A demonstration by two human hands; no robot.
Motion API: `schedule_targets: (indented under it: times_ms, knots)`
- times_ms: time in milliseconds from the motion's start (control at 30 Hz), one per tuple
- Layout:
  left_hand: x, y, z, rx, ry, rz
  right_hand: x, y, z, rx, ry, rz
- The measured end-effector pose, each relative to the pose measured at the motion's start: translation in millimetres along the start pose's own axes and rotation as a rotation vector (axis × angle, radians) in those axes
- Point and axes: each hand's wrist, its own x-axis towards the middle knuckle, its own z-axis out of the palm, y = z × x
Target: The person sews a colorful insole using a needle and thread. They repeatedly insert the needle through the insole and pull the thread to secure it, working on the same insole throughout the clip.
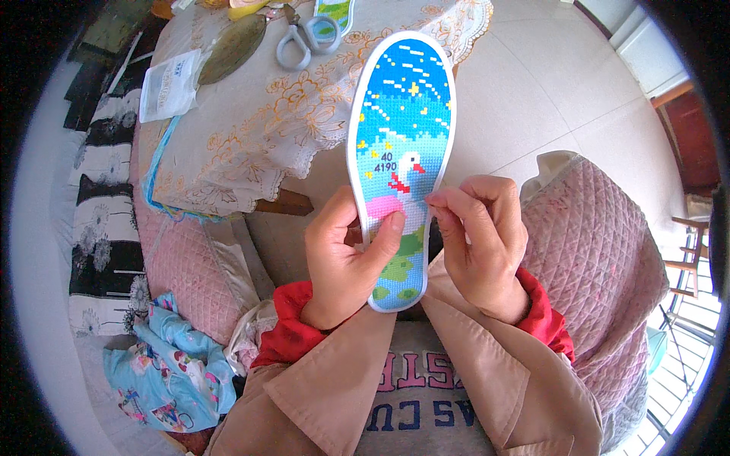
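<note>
An insole with a cross-stitch pattern (408, 119) stands nearly upright before me, showing a blue sky, a white duck and green leaves inside a white edge. My left hand (356, 251) grips its left side, thumb on the front and fingers behind. At the right edge, beside the duck, is my right hand (485, 239), thumb and forefinger pinched close together. Whether a needle or thread is between those fingertips is too small to tell. The backs of both hands' work behind the insole are hidden.
A table with a flowered lace cloth (319, 114) lies ahead and left. On it are grey-handled scissors (308, 43), a plastic packet (169, 85), blue thread (153, 176), a dark oval object (232, 48) and part of another patterned insole (336, 14). Pink quilted fabric (593, 256) is at right.
</note>
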Motion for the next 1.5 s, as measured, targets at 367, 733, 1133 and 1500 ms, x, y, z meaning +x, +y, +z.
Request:
schedule_targets:
  times_ms: [367,733,1133,1500]
  knots:
    - [2,-13,2,0.22,0.089,0.159,1,2,-3,-0.118,-0.094,-0.106]
    - [3,-20,3,0.177,0.111,0.208,9,10,12,0.891,-0.061,0.606]
    - [8,-20,3,-0.178,0.037,0.063,-12,44,31,1.833,-0.437,1.018]
    - [14,-31,-23,-0.45,0.09,-0.091,-8,78,11,2.21,0.356,1.077]
